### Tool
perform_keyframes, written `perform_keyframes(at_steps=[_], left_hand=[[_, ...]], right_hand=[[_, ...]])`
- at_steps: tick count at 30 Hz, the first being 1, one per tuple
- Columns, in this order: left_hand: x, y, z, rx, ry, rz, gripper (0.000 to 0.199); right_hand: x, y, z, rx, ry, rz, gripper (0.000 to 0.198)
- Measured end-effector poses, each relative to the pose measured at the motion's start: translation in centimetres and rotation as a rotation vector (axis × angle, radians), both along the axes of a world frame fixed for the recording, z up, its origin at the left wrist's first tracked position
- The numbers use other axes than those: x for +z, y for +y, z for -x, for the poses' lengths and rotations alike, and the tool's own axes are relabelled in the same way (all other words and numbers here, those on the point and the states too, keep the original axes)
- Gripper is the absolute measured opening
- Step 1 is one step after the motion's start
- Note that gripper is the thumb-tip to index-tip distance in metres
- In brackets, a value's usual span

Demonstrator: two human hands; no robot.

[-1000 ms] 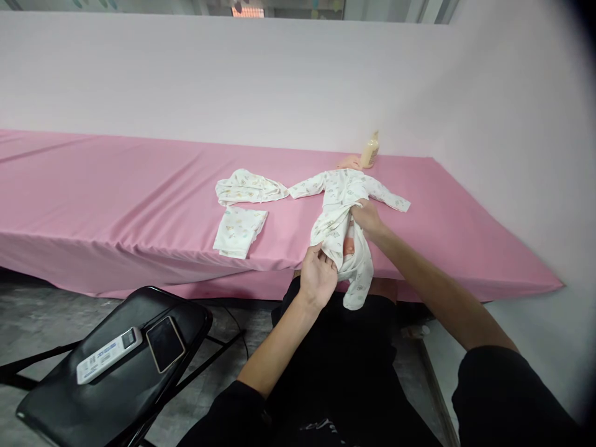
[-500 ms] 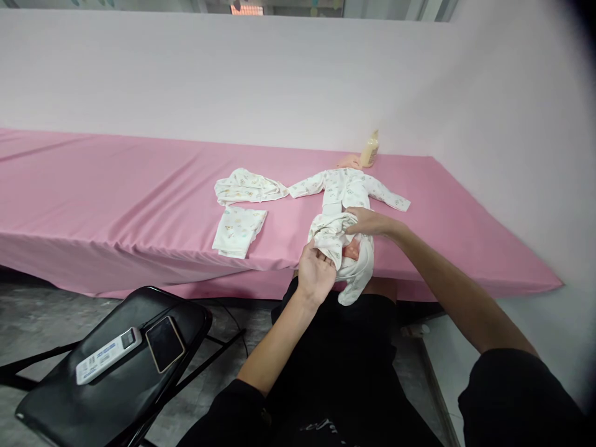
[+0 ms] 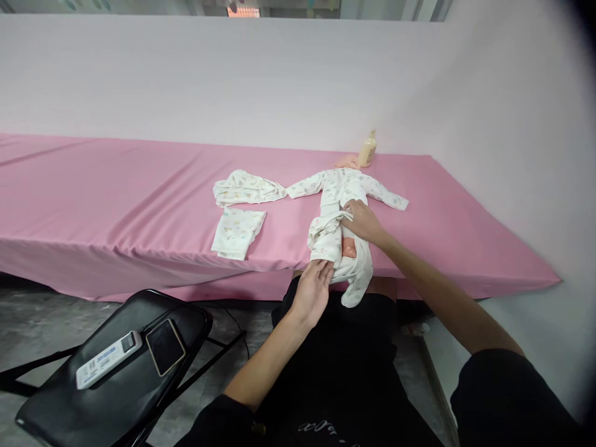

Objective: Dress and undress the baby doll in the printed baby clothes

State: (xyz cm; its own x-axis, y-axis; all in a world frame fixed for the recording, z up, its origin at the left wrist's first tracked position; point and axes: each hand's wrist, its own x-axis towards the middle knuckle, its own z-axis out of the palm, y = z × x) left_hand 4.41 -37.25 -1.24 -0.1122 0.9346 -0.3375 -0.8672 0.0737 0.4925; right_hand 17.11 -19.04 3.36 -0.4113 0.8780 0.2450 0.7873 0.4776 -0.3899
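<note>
A baby doll in a white printed top lies on its back with its arms spread. White baby trousers are bunched around its lower body. My right hand pinches the gathered cloth near the waist. At the near end of one trouser leg is my left hand, palm up, its fingers stretched out and their tips at the leg opening. Whether those tips are inside it I cannot tell. A bare patch of the doll's leg shows between the cloth folds. The other white leg piece hangs over the table edge.
A pink cloth covers the long table. Left of the doll lie a crumpled printed garment and a folded one. A pump bottle stands behind. A black folding chair holds a phone and a white device.
My left hand has drawn slightly down toward me, and the trouser leg now lies straighter. My right hand has shifted up a little with the waist cloth.
</note>
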Motion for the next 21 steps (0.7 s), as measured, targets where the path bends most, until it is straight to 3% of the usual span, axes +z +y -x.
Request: perform_keyframes(at_steps=[3,5,8,12,15,18,21], left_hand=[[-0.4,-1.7,1.3,-0.059,0.113,0.004,0.016],[-0.2,-2.3,2.4,-0.036,0.256,-0.049,0.015],[1.4,-1.5,3.6,0.022,0.565,-0.226,0.016],[5.3,3.6,3.6,-0.017,1.035,-0.5,0.032],[7.9,9.2,2.1,-0.181,1.562,-0.716,0.044],[9.2,14.0,0.6,-0.571,2.195,-0.721,0.034],[9.6,16.8,0.1,-0.815,2.383,-0.756,0.033]], right_hand=[[-0.3,-2.2,-2.3,-0.05,0.178,0.1,0.06],[-0.8,-4.1,-4.5,-0.073,0.302,0.214,0.068],[-2.2,-7.1,-7.7,-0.087,0.367,0.377,0.063],[-4.8,-10.2,-9.2,-0.011,0.398,0.476,0.041],[-6.2,-11.3,-8.3,-0.029,0.339,0.347,0.021],[-6.5,-11.8,-7.4,-0.099,0.355,0.118,0.021],[-6.0,-12.4,-7.3,-0.203,0.429,-0.102,0.016]])
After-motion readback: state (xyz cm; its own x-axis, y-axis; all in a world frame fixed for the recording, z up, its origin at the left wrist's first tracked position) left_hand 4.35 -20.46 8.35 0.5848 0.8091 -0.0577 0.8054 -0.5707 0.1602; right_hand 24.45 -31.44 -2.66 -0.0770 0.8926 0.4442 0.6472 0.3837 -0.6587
